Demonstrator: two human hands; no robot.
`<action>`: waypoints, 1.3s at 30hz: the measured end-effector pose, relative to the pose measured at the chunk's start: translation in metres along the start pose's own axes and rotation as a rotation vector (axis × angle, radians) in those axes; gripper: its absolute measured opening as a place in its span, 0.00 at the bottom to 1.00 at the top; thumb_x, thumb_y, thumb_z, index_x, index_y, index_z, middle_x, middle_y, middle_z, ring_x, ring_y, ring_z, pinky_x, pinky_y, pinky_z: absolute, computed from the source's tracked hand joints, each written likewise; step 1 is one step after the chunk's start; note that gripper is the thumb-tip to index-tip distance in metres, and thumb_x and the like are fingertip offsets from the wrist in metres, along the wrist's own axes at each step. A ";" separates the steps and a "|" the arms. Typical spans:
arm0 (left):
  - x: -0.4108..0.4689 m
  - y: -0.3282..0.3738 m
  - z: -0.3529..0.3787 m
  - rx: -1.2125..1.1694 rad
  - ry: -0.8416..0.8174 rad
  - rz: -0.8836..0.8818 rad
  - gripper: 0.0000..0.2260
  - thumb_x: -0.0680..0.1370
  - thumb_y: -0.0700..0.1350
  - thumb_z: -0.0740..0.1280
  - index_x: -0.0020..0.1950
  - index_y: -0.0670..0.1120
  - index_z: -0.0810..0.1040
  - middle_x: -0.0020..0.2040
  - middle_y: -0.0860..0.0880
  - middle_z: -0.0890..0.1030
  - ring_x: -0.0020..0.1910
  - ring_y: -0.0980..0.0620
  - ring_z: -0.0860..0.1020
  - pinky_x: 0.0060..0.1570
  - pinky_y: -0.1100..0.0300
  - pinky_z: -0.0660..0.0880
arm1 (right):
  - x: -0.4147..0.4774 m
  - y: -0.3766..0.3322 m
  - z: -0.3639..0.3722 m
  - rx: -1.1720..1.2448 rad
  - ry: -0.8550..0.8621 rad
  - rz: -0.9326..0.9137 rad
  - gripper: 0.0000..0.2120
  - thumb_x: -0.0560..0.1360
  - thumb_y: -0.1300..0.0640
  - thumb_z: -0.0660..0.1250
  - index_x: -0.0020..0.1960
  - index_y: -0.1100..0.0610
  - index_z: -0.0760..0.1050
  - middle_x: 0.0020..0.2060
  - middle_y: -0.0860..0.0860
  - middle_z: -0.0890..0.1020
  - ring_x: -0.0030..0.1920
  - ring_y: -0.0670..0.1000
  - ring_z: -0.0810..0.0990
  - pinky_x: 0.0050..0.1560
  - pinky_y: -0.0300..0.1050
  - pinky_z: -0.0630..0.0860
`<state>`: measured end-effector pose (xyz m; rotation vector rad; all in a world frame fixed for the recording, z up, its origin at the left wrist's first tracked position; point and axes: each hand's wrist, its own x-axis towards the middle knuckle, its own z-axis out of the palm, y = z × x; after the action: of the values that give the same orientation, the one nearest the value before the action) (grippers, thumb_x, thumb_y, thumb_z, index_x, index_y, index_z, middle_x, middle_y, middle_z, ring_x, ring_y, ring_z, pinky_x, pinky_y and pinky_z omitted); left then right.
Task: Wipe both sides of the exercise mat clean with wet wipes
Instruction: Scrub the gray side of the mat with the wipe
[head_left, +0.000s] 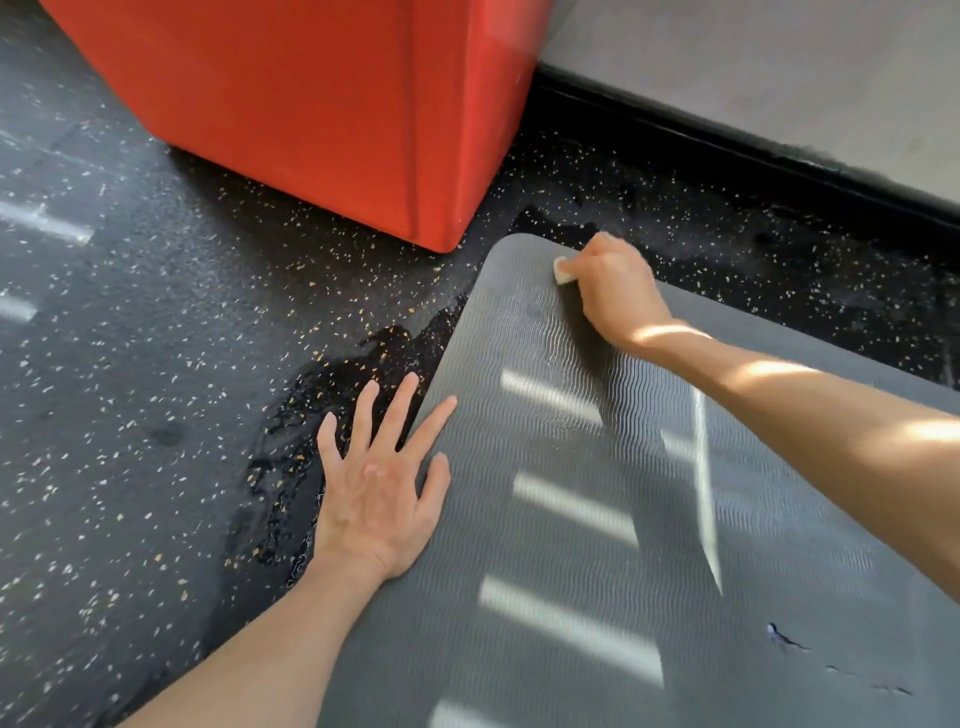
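While the right hand (615, 288) curls around a wadded wipe (563, 273), pressing it on the mat (597, 519) near its far corner, the left hand (379, 488) lies flat, fingers spread, across the mat edge and floor (130, 364). Judged handling: ribbed foam, light, soft, floppy (may creep where the floor looks wet). For turning, grasp along an edge.

The exercise mat (571, 519) looks like matt grey foam, ribbed all over with fine wavy ridges and nicked in a few spots. The wet wipe (562, 273) is a soft white wad. The floor (130, 364) is dark, grainy rubber flecked white and yellow, glossy at a wet patch (322, 384). The red block (311, 104) has a smooth, faintly shiny vinyl-like cover with a seam.
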<state>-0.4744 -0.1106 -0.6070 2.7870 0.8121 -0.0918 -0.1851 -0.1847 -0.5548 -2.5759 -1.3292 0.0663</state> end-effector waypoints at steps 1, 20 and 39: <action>0.000 0.000 0.000 -0.002 -0.003 -0.001 0.25 0.80 0.56 0.49 0.78 0.60 0.58 0.80 0.51 0.58 0.77 0.42 0.57 0.71 0.34 0.53 | 0.007 0.002 0.001 -0.037 0.030 0.021 0.09 0.78 0.63 0.62 0.49 0.62 0.81 0.44 0.56 0.75 0.45 0.57 0.73 0.42 0.45 0.65; -0.001 0.001 -0.002 -0.020 -0.015 -0.005 0.25 0.80 0.57 0.48 0.78 0.61 0.58 0.80 0.52 0.56 0.78 0.42 0.54 0.72 0.34 0.50 | -0.038 -0.016 0.009 0.020 -0.029 -0.024 0.12 0.78 0.65 0.60 0.55 0.63 0.80 0.48 0.62 0.76 0.48 0.60 0.76 0.44 0.44 0.66; 0.001 0.004 -0.005 0.012 -0.034 -0.032 0.27 0.78 0.59 0.43 0.79 0.63 0.51 0.81 0.53 0.51 0.79 0.43 0.49 0.73 0.36 0.46 | -0.108 -0.043 0.013 0.105 -0.035 -0.189 0.06 0.75 0.53 0.66 0.40 0.53 0.75 0.38 0.45 0.74 0.40 0.50 0.74 0.39 0.47 0.68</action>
<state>-0.4719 -0.1121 -0.6017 2.7766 0.8505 -0.1499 -0.2848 -0.2455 -0.5644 -2.3615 -1.5326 0.1439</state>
